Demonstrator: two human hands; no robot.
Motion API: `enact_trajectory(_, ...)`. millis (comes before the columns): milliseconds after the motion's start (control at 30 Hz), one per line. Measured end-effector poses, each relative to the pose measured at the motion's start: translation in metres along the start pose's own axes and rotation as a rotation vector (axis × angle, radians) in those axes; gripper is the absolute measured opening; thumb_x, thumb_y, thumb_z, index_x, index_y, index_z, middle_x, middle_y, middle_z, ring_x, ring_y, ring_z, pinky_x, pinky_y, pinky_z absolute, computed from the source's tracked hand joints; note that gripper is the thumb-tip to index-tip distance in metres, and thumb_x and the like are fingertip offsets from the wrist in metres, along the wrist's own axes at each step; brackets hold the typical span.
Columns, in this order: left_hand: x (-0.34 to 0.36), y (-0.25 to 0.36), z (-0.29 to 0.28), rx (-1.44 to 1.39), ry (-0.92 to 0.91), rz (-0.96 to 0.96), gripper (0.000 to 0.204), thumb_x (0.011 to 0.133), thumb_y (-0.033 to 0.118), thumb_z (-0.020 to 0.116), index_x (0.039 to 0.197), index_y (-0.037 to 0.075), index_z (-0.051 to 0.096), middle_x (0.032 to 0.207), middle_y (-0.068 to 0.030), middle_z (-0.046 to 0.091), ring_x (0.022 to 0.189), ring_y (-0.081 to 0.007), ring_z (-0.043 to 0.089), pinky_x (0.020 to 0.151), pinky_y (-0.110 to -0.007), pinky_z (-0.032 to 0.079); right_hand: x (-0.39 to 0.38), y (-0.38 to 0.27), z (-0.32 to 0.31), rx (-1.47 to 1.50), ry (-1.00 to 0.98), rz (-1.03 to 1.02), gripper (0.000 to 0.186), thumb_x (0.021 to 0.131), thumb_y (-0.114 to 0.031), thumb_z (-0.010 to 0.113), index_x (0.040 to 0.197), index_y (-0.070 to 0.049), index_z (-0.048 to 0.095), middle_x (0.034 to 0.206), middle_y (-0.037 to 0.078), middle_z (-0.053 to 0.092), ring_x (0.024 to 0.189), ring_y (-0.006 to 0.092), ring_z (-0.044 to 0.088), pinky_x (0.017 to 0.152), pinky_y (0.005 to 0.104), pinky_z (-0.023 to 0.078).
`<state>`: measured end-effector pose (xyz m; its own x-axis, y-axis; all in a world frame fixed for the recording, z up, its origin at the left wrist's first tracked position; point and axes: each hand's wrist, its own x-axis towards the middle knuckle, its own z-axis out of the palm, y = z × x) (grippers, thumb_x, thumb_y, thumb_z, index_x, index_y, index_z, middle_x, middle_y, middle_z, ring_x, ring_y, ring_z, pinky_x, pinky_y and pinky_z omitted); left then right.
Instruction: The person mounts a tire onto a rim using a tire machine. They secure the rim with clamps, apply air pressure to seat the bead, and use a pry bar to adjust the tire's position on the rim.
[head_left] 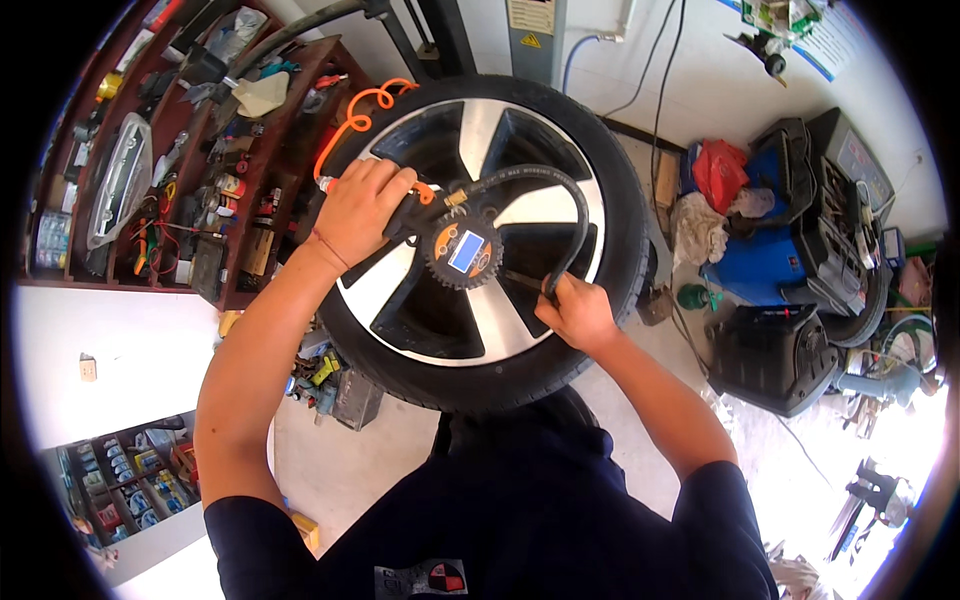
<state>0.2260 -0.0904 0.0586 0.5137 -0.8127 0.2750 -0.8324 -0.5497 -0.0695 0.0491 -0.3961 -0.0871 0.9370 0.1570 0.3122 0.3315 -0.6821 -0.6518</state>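
Note:
A car wheel (505,318) with a black tire (625,190) and a silver-and-black alloy rim lies face up before me. Over its hub is a tire inflator gauge (465,250) with a round black body, orange face and lit blue display. My left hand (365,205) is closed round the gauge's handle, where an orange coiled air hose (352,118) joins. From the gauge a black rubber hose (572,190) arcs over to the right. My right hand (580,315) grips the far end of this hose by the rim's right edge; its tip is mostly hidden by the fingers.
Dark red shelves (185,150) crowded with tools and parts stand at the left. To the right are a blue and black machine (750,265), a black box (770,355) and a red bag (718,172). A grey post (537,45) rises behind the wheel. Cables hang along the wall.

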Motion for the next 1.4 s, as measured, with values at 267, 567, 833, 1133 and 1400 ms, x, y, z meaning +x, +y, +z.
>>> enact_trajectory(267,0.006,0.009,0.005,-0.015,0.068,0.024,0.055,0.071,0.004,0.078,0.123,0.006,0.061,0.107,-0.0105,0.061,0.102,-0.0334,0.06,0.092,-0.042,0.049,-0.005,0.004,0.003,0.0,-0.014,0.017,0.023,0.083,-0.016,0.075,0.098,-0.006,0.061,0.078,0.014,0.065,0.068,0.0362,0.068,0.061,0.0439,0.055)
enact_trajectory(567,0.0,0.01,-0.001,0.032,0.043,0.008,0.051,0.072,0.006,0.078,0.121,0.007,0.063,0.103,-0.0096,0.06,0.099,-0.0317,0.06,0.089,-0.042,0.049,-0.003,0.001,0.004,0.022,-0.014,0.032,0.021,0.081,-0.014,0.074,0.095,-0.006,0.061,0.078,0.014,0.066,0.067,0.0357,0.068,0.06,0.0434,0.055)
enact_trajectory(833,-0.002,0.015,0.003,0.034,0.073,0.009,0.041,0.079,0.004,0.069,0.12,0.007,0.063,0.102,-0.0099,0.06,0.097,-0.032,0.06,0.088,-0.042,0.049,-0.002,-0.001,0.001,0.009,0.0,0.009,0.022,0.082,-0.016,0.073,0.09,-0.003,0.057,0.079,0.013,0.063,0.068,0.0355,0.067,0.059,0.045,0.055)
enact_trajectory(1133,-0.002,0.019,0.001,0.032,0.09,0.031,0.043,0.076,0.001,0.067,0.118,0.007,0.063,0.099,-0.009,0.059,0.095,-0.03,0.061,0.085,-0.041,0.048,-0.007,0.004,0.004,0.012,-0.015,0.041,0.021,0.082,-0.015,0.075,0.095,-0.007,0.06,0.08,0.014,0.067,0.068,0.0371,0.068,0.061,0.045,0.056)
enact_trajectory(1400,-0.006,0.022,0.005,0.028,0.091,0.018,0.044,0.075,0.0,0.066,0.118,0.007,0.063,0.1,-0.0092,0.059,0.095,-0.0299,0.06,0.086,-0.041,0.048,-0.004,0.003,0.004,0.007,0.005,0.008,0.02,0.083,-0.017,0.074,0.089,-0.005,0.06,0.08,0.013,0.066,0.067,0.0349,0.068,0.059,0.0439,0.057)
